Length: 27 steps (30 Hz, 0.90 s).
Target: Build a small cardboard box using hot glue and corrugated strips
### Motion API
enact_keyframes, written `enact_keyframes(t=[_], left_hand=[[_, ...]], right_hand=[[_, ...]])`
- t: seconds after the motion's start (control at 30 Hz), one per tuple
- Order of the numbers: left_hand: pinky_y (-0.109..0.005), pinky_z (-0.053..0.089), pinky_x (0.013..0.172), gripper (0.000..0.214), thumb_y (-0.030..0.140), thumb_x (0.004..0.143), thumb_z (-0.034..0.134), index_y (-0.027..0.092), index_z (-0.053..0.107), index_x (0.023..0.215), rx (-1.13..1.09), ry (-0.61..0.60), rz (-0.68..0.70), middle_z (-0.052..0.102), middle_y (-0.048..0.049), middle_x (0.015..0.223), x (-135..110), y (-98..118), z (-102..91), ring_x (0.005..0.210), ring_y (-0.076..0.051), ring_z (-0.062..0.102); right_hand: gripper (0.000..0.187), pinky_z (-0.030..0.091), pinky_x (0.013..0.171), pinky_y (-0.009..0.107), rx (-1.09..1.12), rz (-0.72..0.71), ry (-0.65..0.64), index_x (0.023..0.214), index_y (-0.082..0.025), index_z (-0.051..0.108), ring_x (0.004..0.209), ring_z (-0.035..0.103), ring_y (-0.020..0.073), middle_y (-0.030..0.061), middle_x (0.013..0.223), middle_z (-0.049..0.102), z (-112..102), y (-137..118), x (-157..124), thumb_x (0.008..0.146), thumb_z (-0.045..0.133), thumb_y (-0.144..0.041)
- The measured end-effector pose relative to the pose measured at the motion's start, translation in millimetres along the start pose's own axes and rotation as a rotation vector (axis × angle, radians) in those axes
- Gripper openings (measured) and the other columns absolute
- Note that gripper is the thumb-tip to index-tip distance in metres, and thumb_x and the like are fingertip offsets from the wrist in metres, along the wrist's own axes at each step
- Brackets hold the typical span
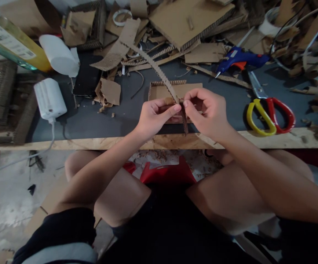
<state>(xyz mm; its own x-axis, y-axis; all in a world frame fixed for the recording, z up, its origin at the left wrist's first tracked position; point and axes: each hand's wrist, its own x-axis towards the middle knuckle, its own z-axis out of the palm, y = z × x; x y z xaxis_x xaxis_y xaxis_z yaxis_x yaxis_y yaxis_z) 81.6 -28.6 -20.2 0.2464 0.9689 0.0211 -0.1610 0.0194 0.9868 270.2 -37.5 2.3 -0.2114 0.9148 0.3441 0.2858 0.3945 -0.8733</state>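
Note:
Between both hands is a long, narrow strip of corrugated cardboard (160, 72), its far end curving up and to the left. My left hand (159, 114) pinches it near the lower end with the thumb on top. From the other side, my right hand (207, 110) pinches the same stretch between thumb and fingertips. The strip's short tail hangs down toward the table's front edge. Under the hands lies a flat cardboard piece (194, 89) with a corrugated strip standing along its back and left edges; the hands hide much of it.
Scissors (260, 99) with yellow and red handles and a blue glue gun (238, 60) lie to the right. At left are a white adapter (50, 99), a black phone (86, 77) and a bottle (15, 40). Cardboard scraps (192, 22) heap along the back.

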Motion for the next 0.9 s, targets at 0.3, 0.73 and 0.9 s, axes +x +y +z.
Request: enact_keyframes(t=[0.3,0.73,0.9], left_hand=[[-0.020,0.068,0.060,0.060,0.073,0.076,0.098,0.021,0.084,0.104,-0.077,-0.065,0.032,0.088,-0.0045,0.100,-1.6,6.4,-2.6,0.094,-0.023,0.088],[-0.024,0.071,0.070,0.024,0.042,0.101,0.087,0.019,0.083,0.093,-0.059,-0.015,-0.087,0.085,-0.0021,0.088,3.2,0.8,-0.5,0.082,-0.018,0.085],[-0.029,0.073,0.080,0.039,0.055,0.090,0.095,0.019,0.081,0.089,-0.060,0.066,0.050,0.085,-0.0014,0.089,3.0,-7.5,-2.6,0.086,-0.019,0.085]], right_hand=[[0.048,0.057,0.065,0.037,-0.141,-0.036,0.330,0.117,-0.029,0.077,0.070,0.067,0.0201,0.0070,0.097,0.077,-32.6,33.8,22.2,0.108,0.063,-0.073],[0.024,0.061,0.076,0.035,-0.506,-0.360,0.069,0.115,-0.026,0.081,0.083,0.074,0.0210,0.0070,0.101,0.082,-19.9,5.3,3.3,0.112,0.059,-0.034],[0.020,0.056,0.069,0.033,-0.530,-0.375,0.052,0.102,-0.025,0.081,0.073,0.070,0.0184,0.0043,0.091,0.080,-17.2,9.8,2.8,0.107,0.067,-0.039]])
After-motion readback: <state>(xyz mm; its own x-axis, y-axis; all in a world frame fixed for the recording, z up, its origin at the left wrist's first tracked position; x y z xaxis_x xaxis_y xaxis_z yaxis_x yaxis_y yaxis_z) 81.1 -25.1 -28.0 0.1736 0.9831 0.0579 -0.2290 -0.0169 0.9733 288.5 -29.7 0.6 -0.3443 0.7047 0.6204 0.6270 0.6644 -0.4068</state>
